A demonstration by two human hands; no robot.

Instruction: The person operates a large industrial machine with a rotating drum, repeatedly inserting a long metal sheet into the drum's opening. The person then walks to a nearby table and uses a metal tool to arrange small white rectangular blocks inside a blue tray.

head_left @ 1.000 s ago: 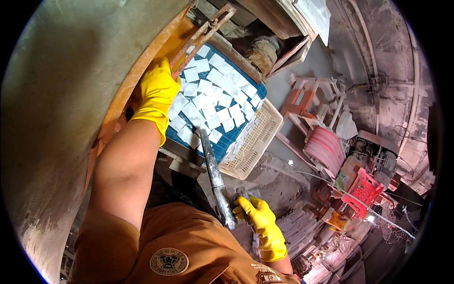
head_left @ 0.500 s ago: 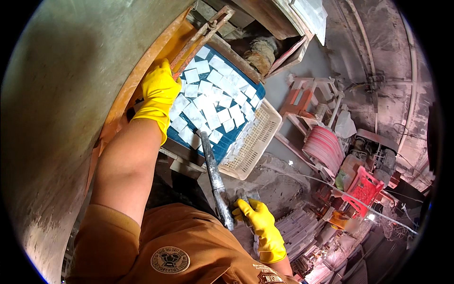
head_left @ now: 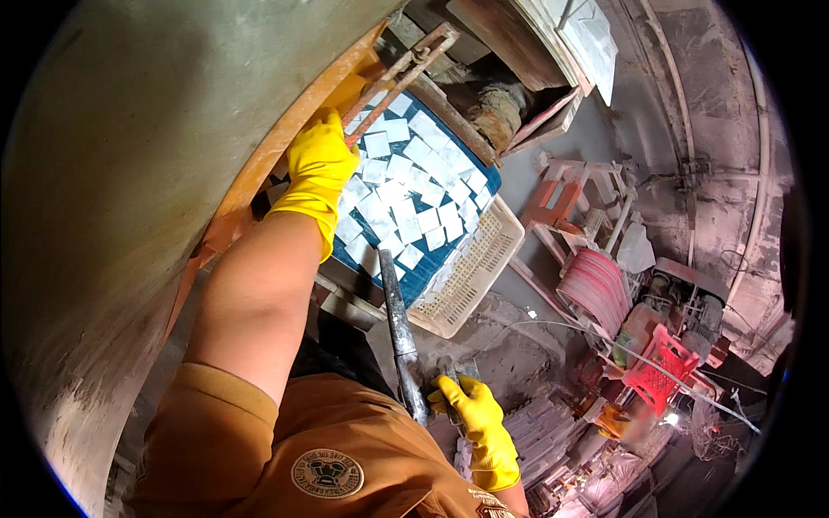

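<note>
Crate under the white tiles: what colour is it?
Blue crate, holding white square tiles; head view shows it.

Blue tray (head_left: 484,186), tilted, carrying many small white square tiles (head_left: 406,194) lying loose and overlapping in one layer. Cream perforated plastic basket (head_left: 471,276) just beside the tray's lower edge, touching it. Dusty grey floor (head_left: 527,354) below, bearing a stack of pale slabs (head_left: 540,432), a red plastic crate (head_left: 661,367) and a pink ribbed bundle (head_left: 596,289).
</note>
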